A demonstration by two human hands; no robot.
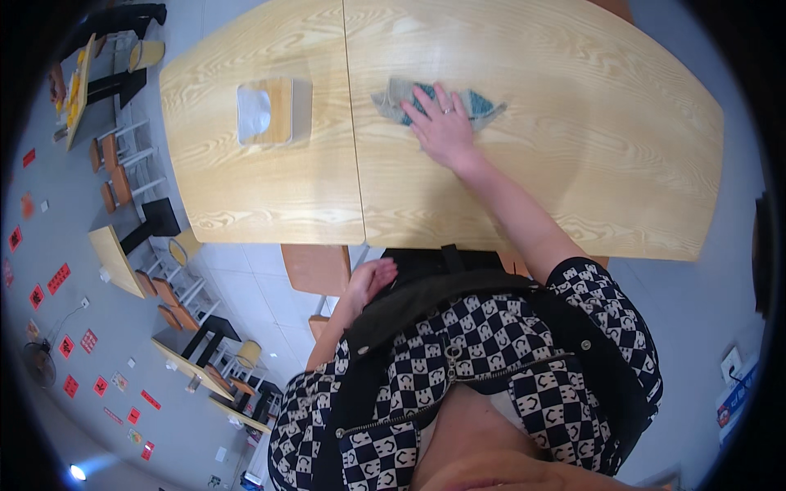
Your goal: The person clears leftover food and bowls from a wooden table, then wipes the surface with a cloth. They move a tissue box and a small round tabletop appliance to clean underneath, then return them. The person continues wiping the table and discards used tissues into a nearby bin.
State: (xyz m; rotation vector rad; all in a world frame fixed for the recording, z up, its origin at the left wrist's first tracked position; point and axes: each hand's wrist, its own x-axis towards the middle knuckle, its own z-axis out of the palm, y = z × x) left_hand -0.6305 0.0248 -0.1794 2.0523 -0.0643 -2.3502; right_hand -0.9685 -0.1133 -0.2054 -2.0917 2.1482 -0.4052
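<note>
My right hand (443,126), with a ring on one finger, lies flat with spread fingers on a grey and teal cloth (396,98), pressing it against the wooden tabletop (540,178). The cloth sticks out on both sides of the hand. My left hand (372,277) hangs beside my body, just off the near table edge, over a brown seat; its fingers are slightly curled and I see nothing in it. To the left on the tabletop stands a tissue box (279,113) with a wood-look top and white tissue showing.
A seam runs between two joined tabletops. A brown chair seat (316,268) is tucked by the near edge. Further left stand other tables (116,261), chairs and yellow bins (147,55) along a wall with red paper decorations. Another person's hand (57,86) is at the far upper-left table.
</note>
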